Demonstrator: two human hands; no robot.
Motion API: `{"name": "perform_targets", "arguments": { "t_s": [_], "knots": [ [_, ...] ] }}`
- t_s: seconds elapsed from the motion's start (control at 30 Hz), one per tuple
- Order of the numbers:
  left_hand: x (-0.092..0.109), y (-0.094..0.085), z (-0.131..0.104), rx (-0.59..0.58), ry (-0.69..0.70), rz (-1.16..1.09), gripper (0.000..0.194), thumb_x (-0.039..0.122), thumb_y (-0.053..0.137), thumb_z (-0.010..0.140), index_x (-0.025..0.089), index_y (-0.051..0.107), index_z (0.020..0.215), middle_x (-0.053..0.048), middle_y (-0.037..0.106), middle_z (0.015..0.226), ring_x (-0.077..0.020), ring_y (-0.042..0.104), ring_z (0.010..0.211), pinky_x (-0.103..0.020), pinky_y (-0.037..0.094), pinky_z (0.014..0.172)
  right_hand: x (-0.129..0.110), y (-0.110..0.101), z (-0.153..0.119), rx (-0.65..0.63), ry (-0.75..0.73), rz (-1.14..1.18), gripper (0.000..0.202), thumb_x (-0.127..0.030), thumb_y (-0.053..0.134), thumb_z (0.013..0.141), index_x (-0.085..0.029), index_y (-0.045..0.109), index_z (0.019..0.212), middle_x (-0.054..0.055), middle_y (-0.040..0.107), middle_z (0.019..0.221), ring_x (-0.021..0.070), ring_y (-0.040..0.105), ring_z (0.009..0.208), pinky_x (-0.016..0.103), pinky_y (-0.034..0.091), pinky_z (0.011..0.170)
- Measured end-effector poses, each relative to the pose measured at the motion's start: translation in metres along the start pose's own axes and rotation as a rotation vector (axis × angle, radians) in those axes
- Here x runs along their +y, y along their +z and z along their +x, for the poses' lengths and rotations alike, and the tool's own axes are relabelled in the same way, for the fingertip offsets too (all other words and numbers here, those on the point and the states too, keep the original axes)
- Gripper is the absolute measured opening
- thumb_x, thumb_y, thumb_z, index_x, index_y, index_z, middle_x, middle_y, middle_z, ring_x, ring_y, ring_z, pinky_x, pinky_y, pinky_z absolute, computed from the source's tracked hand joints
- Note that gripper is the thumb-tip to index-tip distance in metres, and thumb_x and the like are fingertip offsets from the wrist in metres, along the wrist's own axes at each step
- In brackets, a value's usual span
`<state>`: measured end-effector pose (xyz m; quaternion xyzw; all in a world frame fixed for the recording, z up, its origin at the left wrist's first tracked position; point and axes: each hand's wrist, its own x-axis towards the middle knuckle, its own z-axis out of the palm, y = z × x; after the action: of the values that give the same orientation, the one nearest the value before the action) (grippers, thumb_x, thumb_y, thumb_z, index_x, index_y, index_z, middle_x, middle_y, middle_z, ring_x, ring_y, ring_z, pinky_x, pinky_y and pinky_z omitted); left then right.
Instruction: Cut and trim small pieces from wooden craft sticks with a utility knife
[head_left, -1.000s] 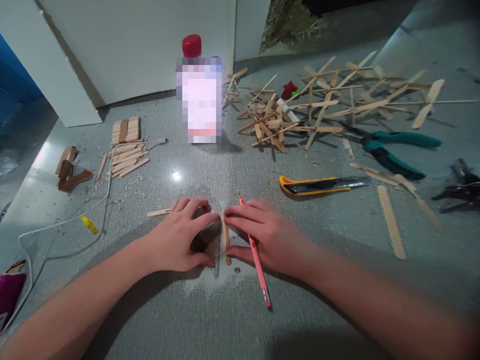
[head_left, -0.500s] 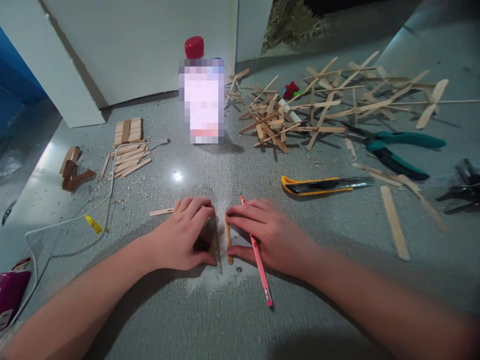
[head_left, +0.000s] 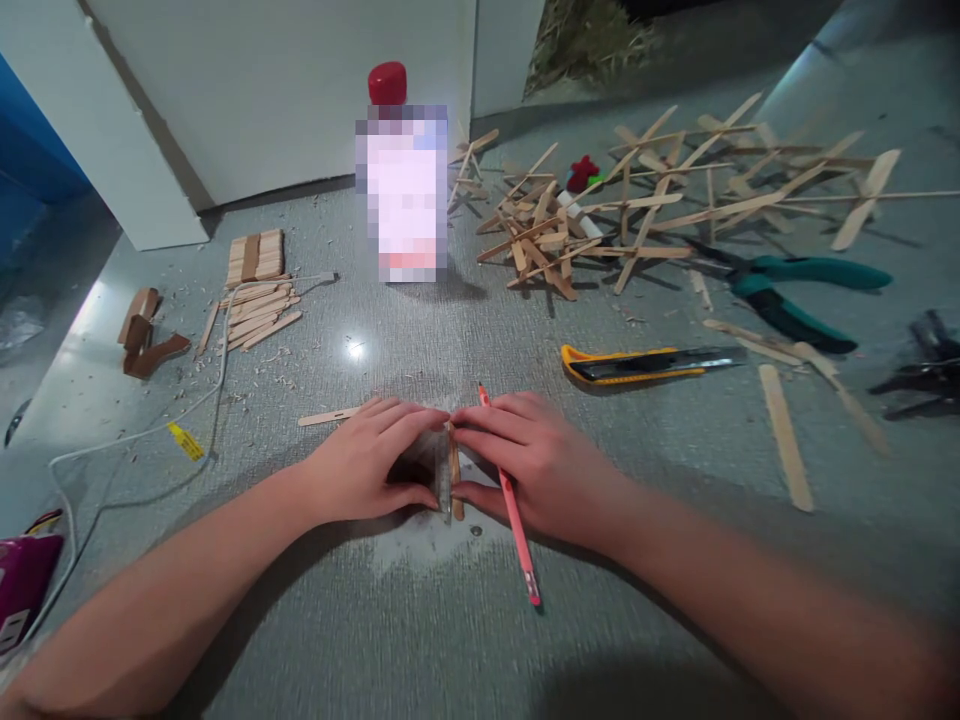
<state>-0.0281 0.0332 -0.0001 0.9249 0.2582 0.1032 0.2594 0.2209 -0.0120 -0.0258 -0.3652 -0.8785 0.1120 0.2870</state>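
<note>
My left hand (head_left: 364, 455) is closed, thumb and fingertips pinching the ends of a narrow clear strip (head_left: 443, 480), perhaps a ruler, standing on edge. Right beside it, my right hand (head_left: 536, 455) grips a wooden craft stick (head_left: 456, 475) lengthwise between thumb and fingers. Strip and stick lie almost parallel, very close; whether they touch I cannot tell. A pink pencil (head_left: 519, 535) is tucked among my right fingers, eraser end toward me. Pale dust coats the surface under both hands. Another craft stick (head_left: 322, 416) pokes out from behind my left hand.
A yellow utility knife (head_left: 645, 365), green-handled pliers (head_left: 802, 300) and loose sticks lie to the right. Behind them spreads a joined stick framework (head_left: 660, 190). A lit, blurred-out phone-like screen (head_left: 409, 200) stands ahead. Stick bundles (head_left: 255, 258) and a white cable (head_left: 223, 370) are at left.
My left hand has moved slightly right, bringing the clear strip up close to the craft stick. My right hand keeps its hold on stick and pencil. The view has shifted slightly.
</note>
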Motion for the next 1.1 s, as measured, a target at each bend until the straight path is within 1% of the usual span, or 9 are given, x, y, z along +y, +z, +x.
{"name": "perform_targets", "arguments": {
  "t_s": [0.2,0.4,0.5,0.7,0.8,0.87,0.93,1.0,1.1],
  "knots": [
    [0.000,0.002,-0.002,0.029,0.017,0.011,0.075,0.056,0.071,0.090,0.019,0.041,0.147,-0.017,0.063,0.133,-0.0297,0.064,0.120,-0.048,0.053,0.101,-0.001,0.000,-0.001,-0.018,0.013,0.009,0.031,-0.038,0.065,0.095,-0.016,0.069,0.115,0.013,0.072,0.119,0.0293,0.062,0.100,0.046,0.049,0.085],
    [0.003,0.008,-0.003,0.048,0.059,-0.077,0.076,0.055,0.065,0.094,0.020,0.033,0.153,-0.019,0.057,0.140,-0.0284,0.063,0.125,-0.044,0.057,0.100,-0.002,0.000,0.000,-0.023,0.008,0.004,0.029,-0.033,0.065,0.094,-0.014,0.069,0.115,0.014,0.072,0.117,0.0299,0.061,0.099,0.046,0.049,0.084],
    [0.004,0.009,-0.001,0.049,0.048,-0.122,0.075,0.054,0.065,0.095,0.021,0.033,0.154,-0.018,0.058,0.139,-0.0282,0.064,0.124,-0.043,0.058,0.099,-0.002,0.000,0.000,-0.021,0.007,0.001,0.029,-0.033,0.064,0.093,-0.015,0.069,0.115,0.014,0.072,0.116,0.0295,0.061,0.099,0.046,0.048,0.084],
    [0.009,0.008,0.001,0.061,0.004,-0.191,0.074,0.055,0.068,0.093,0.024,0.038,0.152,-0.015,0.061,0.134,-0.0200,0.070,0.098,-0.035,0.061,0.086,-0.002,0.000,-0.001,-0.018,-0.001,-0.018,0.028,-0.033,0.064,0.094,-0.013,0.069,0.112,0.014,0.072,0.114,0.0290,0.060,0.097,0.045,0.048,0.084],
    [0.011,0.008,0.002,0.050,-0.012,-0.205,0.073,0.055,0.067,0.093,0.024,0.038,0.153,-0.014,0.061,0.135,-0.0182,0.070,0.091,-0.035,0.061,0.084,-0.002,-0.001,-0.001,-0.021,-0.003,-0.015,0.028,-0.033,0.064,0.094,-0.013,0.069,0.112,0.014,0.072,0.113,0.0288,0.060,0.096,0.045,0.048,0.083],
    [0.012,0.009,0.002,0.041,-0.043,-0.201,0.073,0.054,0.068,0.093,0.025,0.038,0.153,-0.015,0.060,0.137,-0.0194,0.071,0.094,-0.037,0.061,0.086,-0.002,0.000,-0.001,-0.024,-0.001,-0.004,0.028,-0.033,0.064,0.094,-0.014,0.069,0.113,0.014,0.072,0.112,0.0288,0.060,0.096,0.045,0.048,0.083],
    [0.013,0.010,0.002,0.038,-0.067,-0.201,0.073,0.053,0.069,0.093,0.025,0.039,0.153,-0.015,0.060,0.138,-0.0225,0.070,0.104,-0.040,0.061,0.090,-0.001,0.000,-0.001,-0.018,0.003,0.003,0.028,-0.033,0.064,0.093,-0.014,0.070,0.112,0.014,0.072,0.112,0.0291,0.061,0.097,0.045,0.048,0.083],
    [0.014,0.011,0.001,0.047,-0.064,-0.194,0.072,0.052,0.069,0.093,0.024,0.040,0.152,-0.016,0.059,0.140,-0.0258,0.068,0.116,-0.042,0.060,0.095,-0.001,0.000,-0.002,-0.013,0.004,0.001,0.027,-0.032,0.065,0.093,-0.013,0.069,0.112,0.014,0.072,0.112,0.0296,0.061,0.097,0.045,0.048,0.084],
    [0.015,0.012,0.001,0.065,-0.041,-0.163,0.069,0.049,0.069,0.094,0.021,0.042,0.150,-0.017,0.059,0.140,-0.0271,0.066,0.122,-0.043,0.060,0.098,-0.001,0.000,-0.002,-0.020,-0.001,-0.006,0.027,-0.032,0.065,0.094,-0.012,0.069,0.111,0.014,0.072,0.112,0.0297,0.061,0.097,0.046,0.049,0.082]
  ]
}}
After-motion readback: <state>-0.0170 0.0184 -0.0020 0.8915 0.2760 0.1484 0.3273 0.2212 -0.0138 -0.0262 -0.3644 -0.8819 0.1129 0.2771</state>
